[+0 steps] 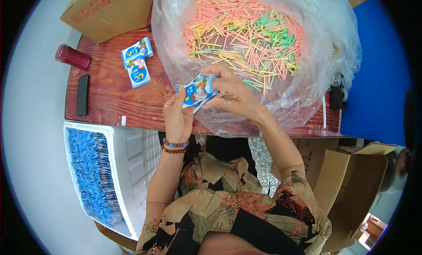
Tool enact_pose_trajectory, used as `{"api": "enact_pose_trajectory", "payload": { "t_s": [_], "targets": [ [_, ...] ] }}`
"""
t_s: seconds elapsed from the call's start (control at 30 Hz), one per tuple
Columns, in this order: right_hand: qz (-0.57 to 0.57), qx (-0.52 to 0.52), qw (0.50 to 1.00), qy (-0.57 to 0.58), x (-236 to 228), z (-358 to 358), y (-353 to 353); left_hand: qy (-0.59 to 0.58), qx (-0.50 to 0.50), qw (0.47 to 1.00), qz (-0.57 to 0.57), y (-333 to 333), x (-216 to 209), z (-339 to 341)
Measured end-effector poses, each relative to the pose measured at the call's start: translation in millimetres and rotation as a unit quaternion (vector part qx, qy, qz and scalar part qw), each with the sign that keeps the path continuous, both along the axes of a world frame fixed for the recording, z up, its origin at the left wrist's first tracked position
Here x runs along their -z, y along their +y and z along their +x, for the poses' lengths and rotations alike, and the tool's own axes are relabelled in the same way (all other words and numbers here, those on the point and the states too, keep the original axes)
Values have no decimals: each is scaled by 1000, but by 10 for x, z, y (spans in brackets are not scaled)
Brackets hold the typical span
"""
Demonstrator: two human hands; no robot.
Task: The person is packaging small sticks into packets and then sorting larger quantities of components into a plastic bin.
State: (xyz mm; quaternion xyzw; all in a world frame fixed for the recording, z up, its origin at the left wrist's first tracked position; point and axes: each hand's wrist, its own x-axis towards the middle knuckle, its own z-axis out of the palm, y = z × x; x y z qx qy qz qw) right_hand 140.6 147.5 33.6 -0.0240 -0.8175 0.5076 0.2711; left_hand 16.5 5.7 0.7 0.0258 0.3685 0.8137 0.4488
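Just over the table's front edge, my left hand (177, 116) pinches small blue-and-white printed packets (195, 93) between thumb and fingers; how many overlap there I cannot tell. My right hand (239, 94) has its fingers curled round the packets' right edge, by their top corner and a lower flap. Behind both hands lies a wide clear plastic bag (169, 39), spread open. Short thin sticks (246, 35) in pink, yellow and green are heaped inside it. More blue-and-white packets (139, 71) lie on the table to the left, overlapping each other.
Below the red-brown table (110, 94) at left stands a white foam box (127, 167) packed with blue packets (92, 176). A cardboard carton (110, 13), a dark red cup (74, 57) and a black oblong object (82, 95) occupy the table's left. An open carton (351, 184) stands at lower right.
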Motion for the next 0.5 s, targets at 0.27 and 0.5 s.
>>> {"api": "enact_pose_trajectory", "payload": {
  "t_s": [0.27,0.5],
  "targets": [
    [-49,-97,994,-11,94,65,43,29,28,999,-25,51,-64,96],
    [-115,131,979,-110,-6,496,857,108,-65,992,-15,-145,13,28]
  ]
}}
